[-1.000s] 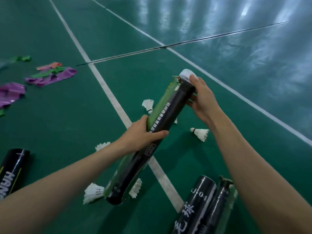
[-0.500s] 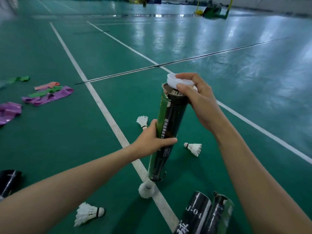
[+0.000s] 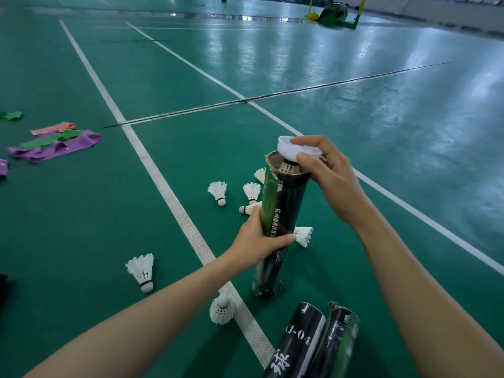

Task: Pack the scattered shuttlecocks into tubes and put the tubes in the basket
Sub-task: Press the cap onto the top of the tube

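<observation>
The tube (image 3: 283,214) stands upright on the green floor (image 3: 381,132), with feathers showing in its open top. The left hand (image 3: 256,241) wraps around its middle. The right hand (image 3: 330,181) pinches a white cap (image 3: 291,150), tilted right at the rim. Loose shuttlecocks (image 3: 141,270) lie around it, and two more tubes (image 3: 300,342) lie nearby.

The tube (image 3: 283,214) was tilted and now stands up on the floor. The right hand (image 3: 332,181) now holds the white cap (image 3: 289,151) tipped above its open top.
</observation>
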{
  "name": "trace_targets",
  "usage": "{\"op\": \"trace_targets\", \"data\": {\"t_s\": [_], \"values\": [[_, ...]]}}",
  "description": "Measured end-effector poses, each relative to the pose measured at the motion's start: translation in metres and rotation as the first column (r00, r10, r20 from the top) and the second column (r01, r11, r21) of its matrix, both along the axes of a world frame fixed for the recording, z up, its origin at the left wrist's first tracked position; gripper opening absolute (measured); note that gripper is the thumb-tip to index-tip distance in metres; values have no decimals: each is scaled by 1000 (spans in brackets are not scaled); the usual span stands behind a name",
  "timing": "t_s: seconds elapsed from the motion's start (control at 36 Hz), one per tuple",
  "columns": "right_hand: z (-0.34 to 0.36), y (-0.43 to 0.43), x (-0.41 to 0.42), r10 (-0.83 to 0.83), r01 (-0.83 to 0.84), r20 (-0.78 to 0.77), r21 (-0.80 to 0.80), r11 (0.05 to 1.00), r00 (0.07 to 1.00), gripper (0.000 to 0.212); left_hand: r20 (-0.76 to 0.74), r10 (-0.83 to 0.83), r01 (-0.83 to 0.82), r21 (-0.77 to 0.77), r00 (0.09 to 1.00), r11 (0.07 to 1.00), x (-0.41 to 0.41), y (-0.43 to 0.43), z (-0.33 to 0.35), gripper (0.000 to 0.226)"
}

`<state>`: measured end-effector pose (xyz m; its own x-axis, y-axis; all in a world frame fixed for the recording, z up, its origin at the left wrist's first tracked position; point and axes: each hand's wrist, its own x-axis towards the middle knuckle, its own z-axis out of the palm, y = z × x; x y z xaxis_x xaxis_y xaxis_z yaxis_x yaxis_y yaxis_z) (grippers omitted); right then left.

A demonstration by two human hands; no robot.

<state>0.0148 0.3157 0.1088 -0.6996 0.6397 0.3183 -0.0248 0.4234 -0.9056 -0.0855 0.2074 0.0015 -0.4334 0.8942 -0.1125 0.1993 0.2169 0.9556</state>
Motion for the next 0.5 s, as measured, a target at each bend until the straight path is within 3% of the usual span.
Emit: {"op": "trace_targets", "data": {"t_s": [0.08,0.17,0.25,0.31,0.42,0.5], "values": [[-4,1,1,-50,47,-43,-72,996,998,31,-19,-12,13,58,1000,998,2,2,4,68],[-6,1,-1,-62,49,-86,-147,988,994,24,13,23,-25,239,1000,971,4,3,22,78],[-8,-1,-6,-75,51,-110,-206,977,991,19,25,55,-60,451,998,891,5,6,50,78],[-9,-2,-9,-101,67,-123,-253,965,987,18,-19,85,-65,502,996,862,5,9,69,71],[-14,-7,-14,-186,112,-166,-376,920,969,17,-100,120,-66,427,988,902,5,12,90,34],[-20,-11,-16,-273,165,-191,-445,880,943,21,-250,130,-54,291,959,955,-4,14,102,29]]}}
